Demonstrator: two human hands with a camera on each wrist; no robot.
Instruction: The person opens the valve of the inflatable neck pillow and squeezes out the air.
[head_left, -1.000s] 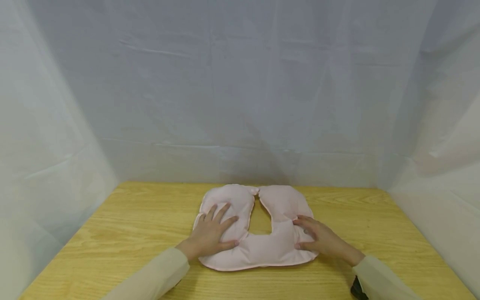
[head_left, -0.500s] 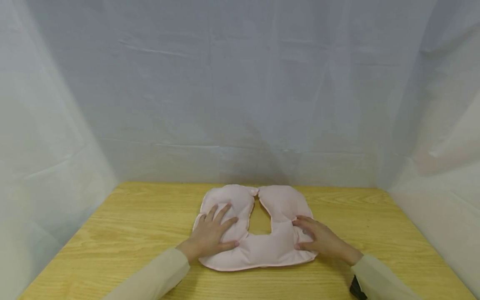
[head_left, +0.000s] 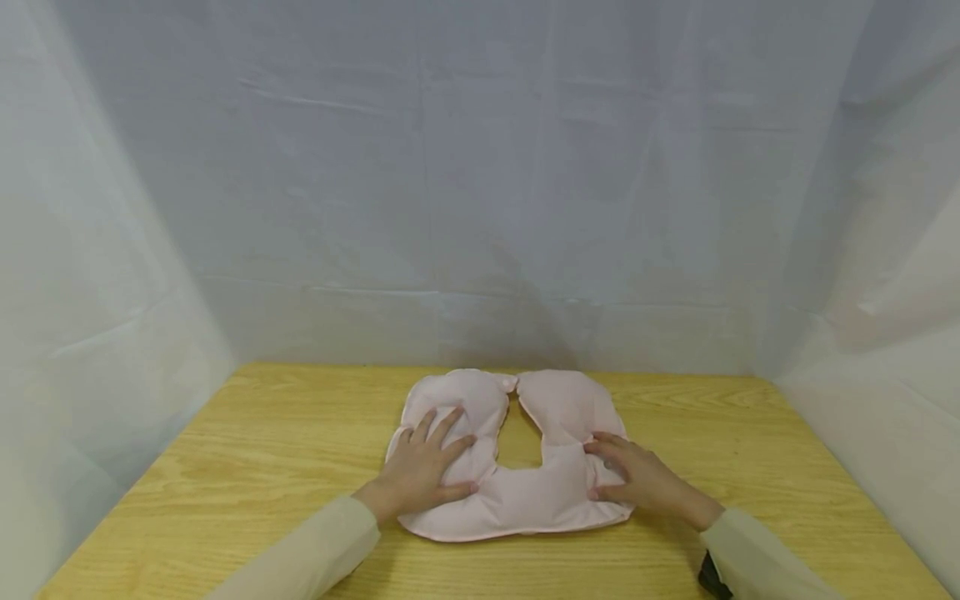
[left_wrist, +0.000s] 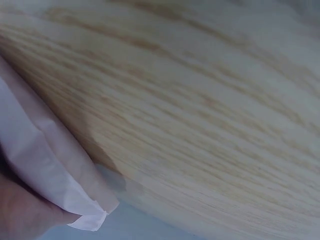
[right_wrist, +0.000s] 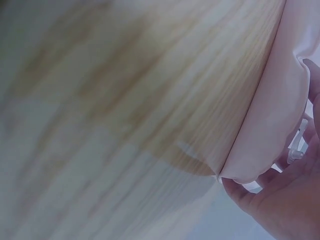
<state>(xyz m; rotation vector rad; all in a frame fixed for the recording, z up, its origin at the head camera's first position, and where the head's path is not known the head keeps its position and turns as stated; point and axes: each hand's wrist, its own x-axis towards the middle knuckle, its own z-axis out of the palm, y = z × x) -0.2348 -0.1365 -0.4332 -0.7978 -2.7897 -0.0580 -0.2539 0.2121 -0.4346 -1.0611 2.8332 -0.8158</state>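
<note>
A pale pink U-shaped neck pillow (head_left: 525, 500) lies puffed up on the wooden table, its two ends meeting at the far side. On its left part rests my left hand (head_left: 416, 475), palm down with fingers spread. My right hand (head_left: 648, 479) presses the right part, thumb and fingertips apart and sinking into the fabric, which creases around them. Below that palm, the right wrist view shows a small clear plastic valve (right_wrist: 296, 154) on the pillow. In the left wrist view only a bit of the left hand (left_wrist: 25, 215) shows beside the pillow's edge (left_wrist: 55, 170).
The table (head_left: 225, 483) has light wood grain and runs out around the pillow on all sides. White sheeting (head_left: 480, 208) hangs behind it and at both sides. A black strap (head_left: 715, 577) shows under the right sleeve.
Hardly anything differs. My right wrist and sleeve have shifted very slightly to the left; the left hand and the pillow look the same.
</note>
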